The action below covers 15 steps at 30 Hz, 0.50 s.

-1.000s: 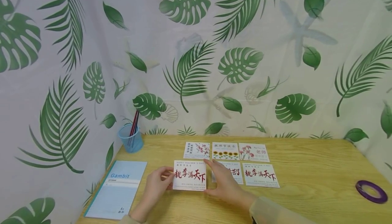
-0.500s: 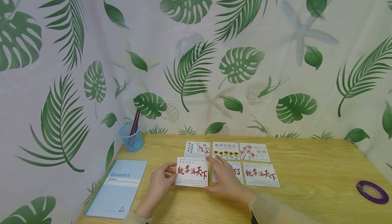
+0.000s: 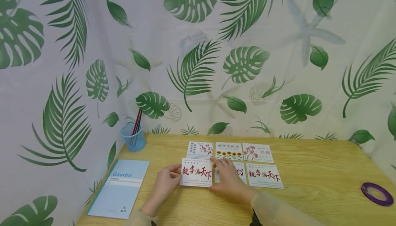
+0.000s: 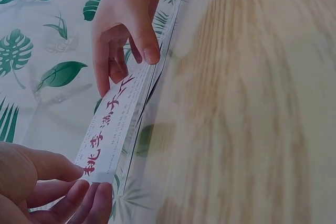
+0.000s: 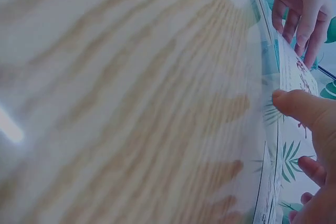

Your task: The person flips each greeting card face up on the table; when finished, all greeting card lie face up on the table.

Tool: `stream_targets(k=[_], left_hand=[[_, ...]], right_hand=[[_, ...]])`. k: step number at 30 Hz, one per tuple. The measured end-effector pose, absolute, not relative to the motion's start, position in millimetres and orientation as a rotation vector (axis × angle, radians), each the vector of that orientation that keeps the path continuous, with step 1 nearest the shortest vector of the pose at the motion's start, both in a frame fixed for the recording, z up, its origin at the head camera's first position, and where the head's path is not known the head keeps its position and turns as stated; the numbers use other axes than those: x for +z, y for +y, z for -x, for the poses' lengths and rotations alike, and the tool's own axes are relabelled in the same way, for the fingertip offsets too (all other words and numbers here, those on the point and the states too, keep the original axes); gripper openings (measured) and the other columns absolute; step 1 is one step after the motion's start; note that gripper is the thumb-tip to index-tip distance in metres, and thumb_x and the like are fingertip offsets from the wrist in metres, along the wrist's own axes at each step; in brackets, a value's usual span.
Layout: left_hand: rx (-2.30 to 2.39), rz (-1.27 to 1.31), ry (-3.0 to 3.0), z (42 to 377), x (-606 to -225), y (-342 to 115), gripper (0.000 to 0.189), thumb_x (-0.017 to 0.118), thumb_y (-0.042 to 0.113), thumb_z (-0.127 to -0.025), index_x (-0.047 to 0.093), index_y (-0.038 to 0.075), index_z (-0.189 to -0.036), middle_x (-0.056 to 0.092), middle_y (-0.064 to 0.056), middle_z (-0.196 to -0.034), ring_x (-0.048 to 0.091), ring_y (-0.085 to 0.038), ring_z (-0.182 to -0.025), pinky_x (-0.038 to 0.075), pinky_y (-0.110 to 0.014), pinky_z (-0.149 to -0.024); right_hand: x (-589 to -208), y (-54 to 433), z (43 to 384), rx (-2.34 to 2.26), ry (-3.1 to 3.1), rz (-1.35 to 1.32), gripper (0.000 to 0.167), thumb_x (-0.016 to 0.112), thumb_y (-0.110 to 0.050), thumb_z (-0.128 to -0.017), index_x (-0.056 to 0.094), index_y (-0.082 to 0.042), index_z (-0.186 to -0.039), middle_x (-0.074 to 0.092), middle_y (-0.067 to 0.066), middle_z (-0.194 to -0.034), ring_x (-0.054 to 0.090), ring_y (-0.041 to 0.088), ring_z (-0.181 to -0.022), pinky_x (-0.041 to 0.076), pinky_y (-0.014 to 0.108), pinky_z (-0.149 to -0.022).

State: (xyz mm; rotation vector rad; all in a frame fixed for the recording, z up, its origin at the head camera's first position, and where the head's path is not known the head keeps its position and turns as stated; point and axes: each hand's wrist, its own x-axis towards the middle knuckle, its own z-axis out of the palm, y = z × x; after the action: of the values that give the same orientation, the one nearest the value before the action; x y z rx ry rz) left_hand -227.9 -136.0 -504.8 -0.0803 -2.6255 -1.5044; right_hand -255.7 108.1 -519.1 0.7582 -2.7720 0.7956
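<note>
A white greeting card (image 3: 196,172) with large red characters is held between both hands, left of the front row of cards. My left hand (image 3: 168,181) pinches its left edge, thumb on top and fingers beneath in the left wrist view. The right hand (image 3: 230,181) spans the card's right end, thumb at the near corner and fingertips at the far one. That hand partly covers another red-lettered card (image 3: 240,175). To the right lies a matching red-lettered card (image 3: 264,175). Behind are cards with plum blossom (image 3: 200,149), sunflowers (image 3: 228,149) and pink carnations (image 3: 257,153).
A pale blue Gambit notebook (image 3: 119,188) lies at the left of the wooden table (image 3: 309,191). Behind it stands a blue mesh pen cup (image 3: 133,140) holding a few pencils. A purple tape roll (image 3: 376,194) lies far right. Leaf-patterned cloth hangs along the back and left.
Both hands have shifted the held card slightly right and away from me, closer to the plum blossom card and the front row. The other cards stay where they were.
</note>
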Motion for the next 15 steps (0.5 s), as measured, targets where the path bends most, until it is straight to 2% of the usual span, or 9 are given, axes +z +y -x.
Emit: stream_targets(k=[8,15], left_hand=[[-1.485,0.087,-2.626,231.6,-505.8,-133.6,0.041,0.064,-0.003,-0.082,0.065,-0.007,-0.123,0.069,-0.016,-0.099,0.068,-0.019,-0.079,0.055,-0.020,-0.059],[-1.494,0.069,-2.667,235.0,-505.7,-132.3,0.045,0.063,-0.002,-0.082,0.063,-0.007,-0.126,0.068,-0.017,-0.102,0.069,-0.023,-0.087,0.055,-0.023,-0.063]], right_hand=[[-522.5,102.0,260.7,0.846,-2.807,-0.705,0.099,0.093,-0.020,-0.061,0.044,0.006,-0.143,0.052,-0.009,-0.083,0.047,0.036,-0.119,0.036,0.053,-0.105],[-520.5,100.3,262.1,0.827,-2.848,-0.642,0.098,0.095,-0.022,-0.059,0.048,0.004,-0.141,0.049,-0.009,-0.076,0.046,0.037,-0.116,0.039,0.054,-0.100]])
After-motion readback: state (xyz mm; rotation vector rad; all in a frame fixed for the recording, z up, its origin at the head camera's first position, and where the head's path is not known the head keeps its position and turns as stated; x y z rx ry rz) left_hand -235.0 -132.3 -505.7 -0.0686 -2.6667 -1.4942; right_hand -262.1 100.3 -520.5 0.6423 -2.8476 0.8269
